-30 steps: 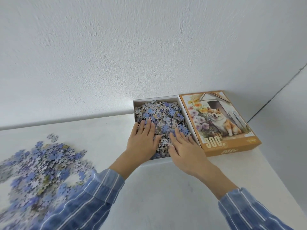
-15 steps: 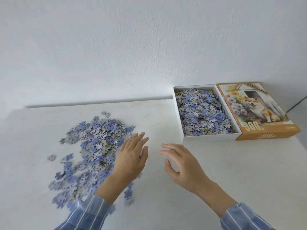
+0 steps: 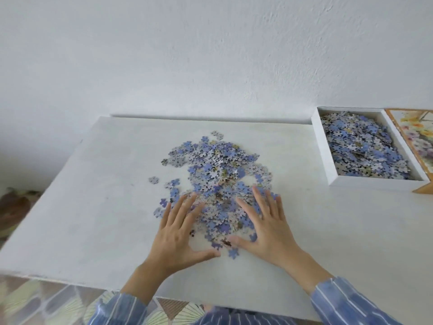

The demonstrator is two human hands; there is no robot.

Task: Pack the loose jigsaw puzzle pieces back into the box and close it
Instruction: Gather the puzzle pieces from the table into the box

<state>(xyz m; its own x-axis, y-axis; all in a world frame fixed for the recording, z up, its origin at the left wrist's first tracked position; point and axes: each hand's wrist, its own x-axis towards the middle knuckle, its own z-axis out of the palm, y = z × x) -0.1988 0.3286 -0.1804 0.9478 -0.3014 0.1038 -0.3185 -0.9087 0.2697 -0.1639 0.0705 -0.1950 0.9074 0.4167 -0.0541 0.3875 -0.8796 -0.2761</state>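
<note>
A heap of loose blue and grey jigsaw pieces (image 3: pixel 215 174) lies in the middle of the white table (image 3: pixel 93 207). My left hand (image 3: pixel 178 233) rests flat with fingers spread on the heap's near left edge. My right hand (image 3: pixel 267 226) lies flat and spread on its near right edge. Neither hand holds anything. The white box base (image 3: pixel 324 156) sits at the far right against the wall, filled with many pieces. Its orange lid (image 3: pixel 419 141), printed with flowers, lies beside it and is cut off by the frame's right edge.
A white wall (image 3: pixel 210 55) runs along the table's far side. The table's near edge (image 3: pixel 70 281) and left edge are close by, with a patterned floor (image 3: pixel 35 301) below. A few stray pieces (image 3: pixel 153 179) lie left of the heap.
Both hands left the box, moved left across the table and came down flat on the loose heap. The view swung left, so the box now sits at the right edge.
</note>
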